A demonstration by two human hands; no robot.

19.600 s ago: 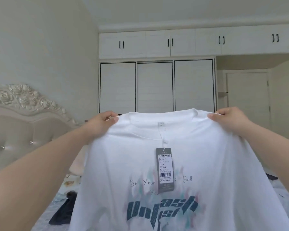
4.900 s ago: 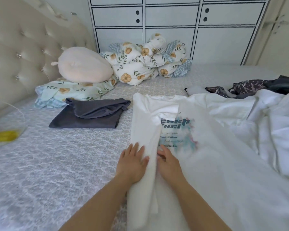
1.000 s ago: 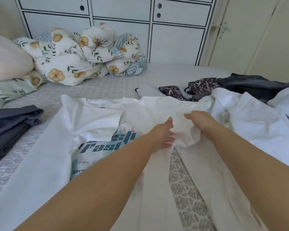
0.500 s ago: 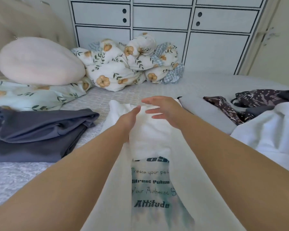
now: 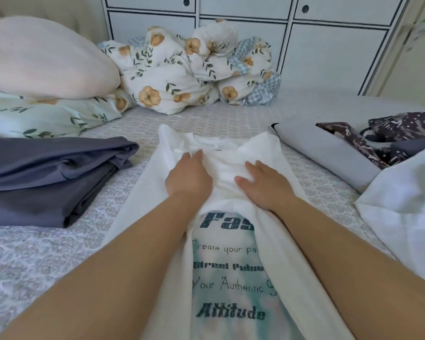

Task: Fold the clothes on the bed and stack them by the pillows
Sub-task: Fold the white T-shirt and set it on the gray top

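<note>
1. Fingers [image 5: 194,157] of the left hand [image 5: 188,177] and right hand [image 5: 264,184] lie straight, flat on the white T-shirt [image 5: 227,266] near its collar.
2. The T-shirt, sides folded inward, lies lengthwise on the bed [image 5: 35,253].
3. A folded grey garment [image 5: 47,177] sits left, beside the pillows [image 5: 42,67].

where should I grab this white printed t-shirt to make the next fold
Probably the collar end of the white t-shirt, at its two far corners, reaching from the near side. Both side panels are already folded in, leaving a long narrow strip running away from you. The left hand and right hand rest flat just short of those corners.
</note>
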